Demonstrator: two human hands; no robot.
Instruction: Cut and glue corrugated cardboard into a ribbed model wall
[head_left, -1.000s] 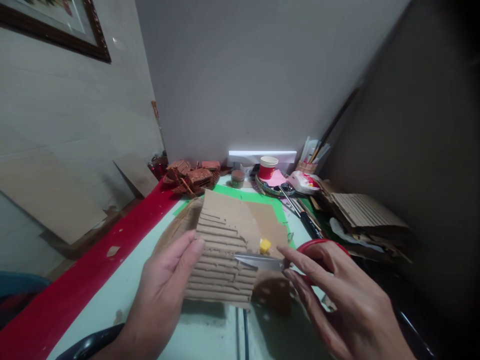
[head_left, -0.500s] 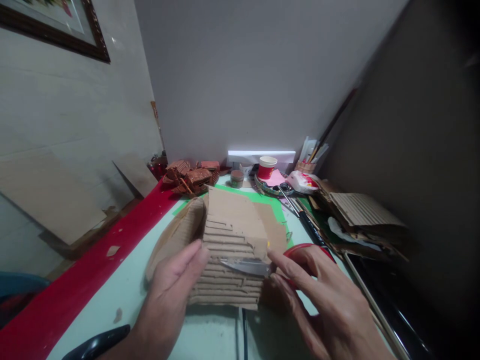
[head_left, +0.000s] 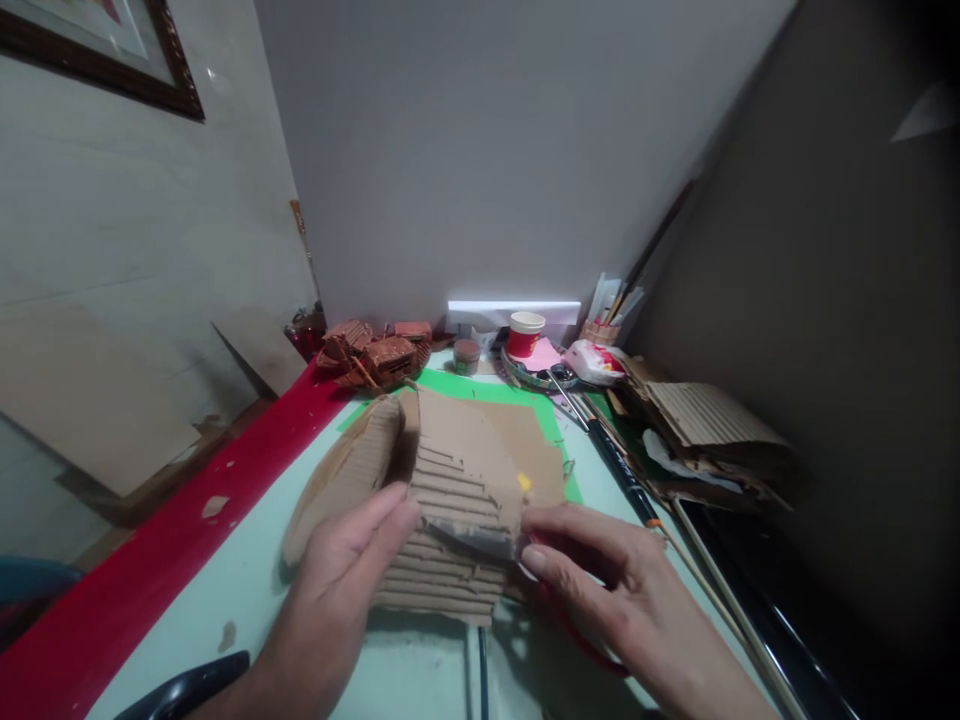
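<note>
My left hand [head_left: 352, 570] grips the left edge of a corrugated cardboard piece [head_left: 450, 450], its fingers closed on it. Part of the face is bare ridges, and the upper part still has smooth paper. My right hand [head_left: 600, 580] pinches a pair of scissors [head_left: 480, 540] near the base of the blades, with the red handles [head_left: 585, 640] hanging below the palm. The blades lie across the ridges, pointing left toward my left thumb. Behind the piece, a curved cardboard shape [head_left: 337, 470] rests on the table.
Red-brown painted cardboard pieces [head_left: 386, 355], a small jar [head_left: 466, 356] and a red and white paper cup [head_left: 526, 335] stand at the back. Stacked cardboard [head_left: 712, 415] and a black-handled brush [head_left: 622, 470] lie on the right. A black handle [head_left: 187, 685] is at the lower left.
The scissors have turned in my right hand, so the red handles now hang below it instead of showing above. My right hand has moved slightly left and closer to the cardboard.
</note>
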